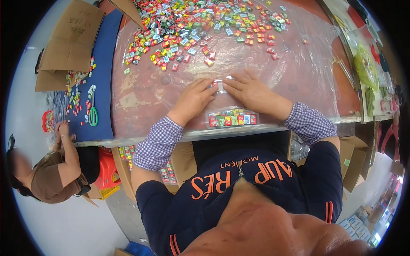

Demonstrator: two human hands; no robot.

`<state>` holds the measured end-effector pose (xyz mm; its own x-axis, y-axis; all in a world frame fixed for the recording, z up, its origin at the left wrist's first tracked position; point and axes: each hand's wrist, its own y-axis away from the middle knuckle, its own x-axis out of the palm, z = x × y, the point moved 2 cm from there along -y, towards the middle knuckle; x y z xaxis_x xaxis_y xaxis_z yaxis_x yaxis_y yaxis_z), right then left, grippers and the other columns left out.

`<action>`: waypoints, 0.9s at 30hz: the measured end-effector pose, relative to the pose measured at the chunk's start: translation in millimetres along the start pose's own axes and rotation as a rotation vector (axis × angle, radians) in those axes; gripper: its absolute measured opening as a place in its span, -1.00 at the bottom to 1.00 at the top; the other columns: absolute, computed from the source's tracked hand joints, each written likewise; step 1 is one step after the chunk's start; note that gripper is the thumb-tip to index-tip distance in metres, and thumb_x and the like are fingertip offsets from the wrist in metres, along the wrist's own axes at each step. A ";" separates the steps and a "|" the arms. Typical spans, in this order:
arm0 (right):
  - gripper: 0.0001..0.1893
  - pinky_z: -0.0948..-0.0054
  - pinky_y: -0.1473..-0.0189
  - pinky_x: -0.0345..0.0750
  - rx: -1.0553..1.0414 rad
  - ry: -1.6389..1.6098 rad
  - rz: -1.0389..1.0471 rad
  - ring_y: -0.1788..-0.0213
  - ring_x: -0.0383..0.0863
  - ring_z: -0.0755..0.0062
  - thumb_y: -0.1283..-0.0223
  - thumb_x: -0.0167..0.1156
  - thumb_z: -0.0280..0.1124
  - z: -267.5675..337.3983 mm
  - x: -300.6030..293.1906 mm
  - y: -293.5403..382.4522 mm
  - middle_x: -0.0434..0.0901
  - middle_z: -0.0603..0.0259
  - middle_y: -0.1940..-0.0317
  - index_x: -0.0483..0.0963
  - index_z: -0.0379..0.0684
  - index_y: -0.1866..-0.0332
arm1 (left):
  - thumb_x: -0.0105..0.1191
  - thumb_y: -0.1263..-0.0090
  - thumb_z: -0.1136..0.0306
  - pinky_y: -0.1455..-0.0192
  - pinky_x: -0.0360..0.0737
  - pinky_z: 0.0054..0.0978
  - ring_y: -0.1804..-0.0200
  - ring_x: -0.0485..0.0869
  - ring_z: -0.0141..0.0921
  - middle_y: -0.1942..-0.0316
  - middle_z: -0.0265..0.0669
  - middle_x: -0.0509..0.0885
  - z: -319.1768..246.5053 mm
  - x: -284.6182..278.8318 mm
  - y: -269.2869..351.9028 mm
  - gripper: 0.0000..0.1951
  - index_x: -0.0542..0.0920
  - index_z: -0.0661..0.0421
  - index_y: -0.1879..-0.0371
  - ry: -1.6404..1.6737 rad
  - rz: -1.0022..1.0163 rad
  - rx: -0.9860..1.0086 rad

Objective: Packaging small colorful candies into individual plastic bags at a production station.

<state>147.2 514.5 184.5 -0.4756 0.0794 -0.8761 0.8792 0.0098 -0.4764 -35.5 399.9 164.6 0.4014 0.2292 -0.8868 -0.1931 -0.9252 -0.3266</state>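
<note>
My left hand (197,97) and my right hand (254,91) meet at the two ends of a transparent plastic tray (221,87) on the table. The fingers of both hands cover much of it. A small red block (215,85) shows in the tray by my left fingertips. Nearer my body, at the table's front edge, lies a second transparent tray (233,117), filled with rows of small red, green, yellow and blue-white blocks. Beyond my hands spreads a large pile of similar small printed blocks (192,28), with a few loose ones closest to my left hand.
Plastic film (307,73) covers the reddish table. A cardboard box (69,41) and green-handled scissors (93,116) lie on a blue surface at left, where another person (54,169) sits. A red stool (107,169) and open cartons (354,156) stand below the table.
</note>
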 end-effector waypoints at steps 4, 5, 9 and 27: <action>-0.76 0.17 0.03 0.52 0.115 -0.411 0.485 0.13 0.60 0.11 -0.05 0.12 -0.48 -36.8 16.9 -10.9 0.61 0.18 0.20 0.55 -0.15 0.13 | 0.22 -0.21 0.38 -0.19 0.50 -0.28 -0.18 0.51 -0.17 -0.14 -0.22 0.58 4.1 4.3 4.7 -0.65 0.63 0.04 -0.01 0.008 -0.021 -0.025; -0.80 0.18 0.10 0.54 0.187 -0.273 0.390 0.18 0.61 0.08 -0.04 0.13 -0.48 -52.6 13.3 -25.0 0.60 0.14 0.26 0.54 -0.18 0.18 | 0.22 -0.20 0.38 -0.19 0.51 -0.27 -0.17 0.51 -0.16 -0.15 -0.22 0.57 2.3 2.6 4.1 -0.65 0.63 0.04 -0.01 0.019 -0.017 -0.032; -0.86 0.15 0.21 0.56 0.210 -0.086 -0.058 0.27 0.62 0.03 -0.04 0.15 -0.43 -128.5 32.0 -49.8 0.60 0.06 0.33 0.55 -0.21 0.29 | 0.23 -0.19 0.37 -0.17 0.52 -0.27 -0.15 0.52 -0.15 -0.16 -0.21 0.56 -4.3 3.3 -2.3 -0.65 0.63 0.06 0.01 0.056 -0.017 -0.014; -0.75 0.17 -0.04 0.50 0.394 -0.660 -0.004 0.03 0.60 0.09 -0.06 0.25 -0.39 -50.4 33.9 -19.5 0.64 0.16 0.15 0.61 -0.10 0.11 | 0.25 -0.19 0.35 -0.17 0.50 -0.26 -0.13 0.52 -0.13 -0.17 -0.21 0.56 -1.8 14.3 -1.7 -0.69 0.67 0.04 0.05 0.051 -0.064 -0.061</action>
<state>115.4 567.2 167.8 -0.5067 -0.5326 -0.6780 0.8607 -0.3574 -0.3626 -27.8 404.2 153.0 0.4566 0.2741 -0.8464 -0.1114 -0.9263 -0.3600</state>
